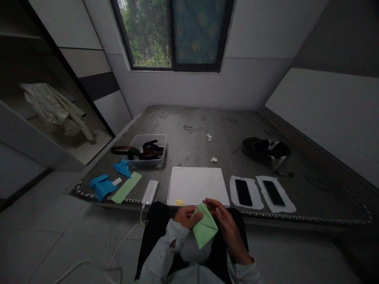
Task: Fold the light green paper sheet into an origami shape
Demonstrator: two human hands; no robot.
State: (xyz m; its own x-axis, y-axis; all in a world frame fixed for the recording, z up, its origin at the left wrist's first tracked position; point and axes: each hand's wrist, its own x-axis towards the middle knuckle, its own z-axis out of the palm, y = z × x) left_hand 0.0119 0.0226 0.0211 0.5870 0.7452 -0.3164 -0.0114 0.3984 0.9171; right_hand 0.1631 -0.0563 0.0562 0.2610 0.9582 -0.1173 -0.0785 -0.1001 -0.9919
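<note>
A folded piece of green paper (205, 228) is held above my lap, in front of the bed's edge. My left hand (187, 217) pinches its upper left side, thumb lying across the front. At the paper's upper right is my right hand (225, 221), its fingers bent over the top edge; whether they press on it or only rest there is hard to see. Just beyond both hands lies a flat white board (197, 183) with small yellow patches at its near edge. To the left are a green paper strip (127, 187) and folded blue paper pieces (104, 187).
A white power bank (150, 192) trails a cable to the floor. Behind it stands a clear plastic box (145, 162) with dark straps. Two phones (243, 192) lie on white cloths at right, below a dark cap (266, 149). White scraps (213, 159) dot the mattress (189, 118).
</note>
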